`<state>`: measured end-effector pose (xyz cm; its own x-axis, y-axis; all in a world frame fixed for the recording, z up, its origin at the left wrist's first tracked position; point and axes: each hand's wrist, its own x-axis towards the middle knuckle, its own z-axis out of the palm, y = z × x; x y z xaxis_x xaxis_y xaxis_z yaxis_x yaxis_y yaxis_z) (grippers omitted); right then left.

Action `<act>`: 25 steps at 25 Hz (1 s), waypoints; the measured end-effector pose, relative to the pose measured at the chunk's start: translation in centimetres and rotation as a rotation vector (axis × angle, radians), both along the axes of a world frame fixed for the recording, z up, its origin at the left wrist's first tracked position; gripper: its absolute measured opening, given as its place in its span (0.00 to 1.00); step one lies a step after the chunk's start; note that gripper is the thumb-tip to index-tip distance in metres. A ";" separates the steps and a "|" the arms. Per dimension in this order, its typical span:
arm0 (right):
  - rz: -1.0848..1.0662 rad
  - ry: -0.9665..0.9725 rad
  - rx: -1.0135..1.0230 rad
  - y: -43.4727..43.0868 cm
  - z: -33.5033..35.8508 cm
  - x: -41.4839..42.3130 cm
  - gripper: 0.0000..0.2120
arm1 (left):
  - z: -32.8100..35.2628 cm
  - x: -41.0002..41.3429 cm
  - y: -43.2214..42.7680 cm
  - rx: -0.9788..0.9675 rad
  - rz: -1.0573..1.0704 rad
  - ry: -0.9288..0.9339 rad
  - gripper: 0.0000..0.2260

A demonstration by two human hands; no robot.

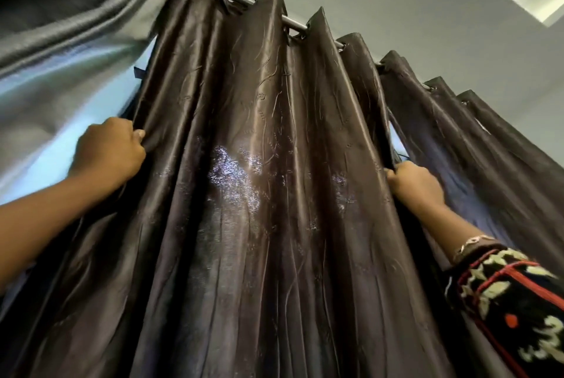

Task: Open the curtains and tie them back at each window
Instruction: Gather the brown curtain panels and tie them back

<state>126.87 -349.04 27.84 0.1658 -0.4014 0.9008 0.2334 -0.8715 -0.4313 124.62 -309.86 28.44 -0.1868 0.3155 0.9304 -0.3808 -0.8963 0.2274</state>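
Seen from below, a dark brown curtain hangs in folds from a metal rod. The left hand grips its left edge, the right hand grips its right edge, both raised

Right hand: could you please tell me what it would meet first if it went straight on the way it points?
The curtain itself: the right hand points up and left while gripping a fold, so it would likely push into the folds beside it first. Depth behind them is unclear.
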 end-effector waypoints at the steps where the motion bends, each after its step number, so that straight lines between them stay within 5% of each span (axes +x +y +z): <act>1: 0.025 -0.027 -0.044 1.7 0.1 -0.1 0.16 | -0.1 -0.1 0.3 0.008 0.011 0.006 0.13; 16: 0.304 -0.244 -0.433 29.8 3.8 -6.5 0.14 | 0.4 -5.1 5.5 0.108 -0.058 0.092 0.08; 25: 0.646 -0.306 -0.653 40.2 5.6 -11.3 0.14 | -0.6 -9.6 9.3 0.158 -0.611 0.087 0.12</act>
<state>115.53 -308.88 33.41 -0.1003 0.2801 0.9547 0.7734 -0.5817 0.2519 115.03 -300.58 27.88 0.0620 0.1990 0.9780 -0.8202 -0.5482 0.1635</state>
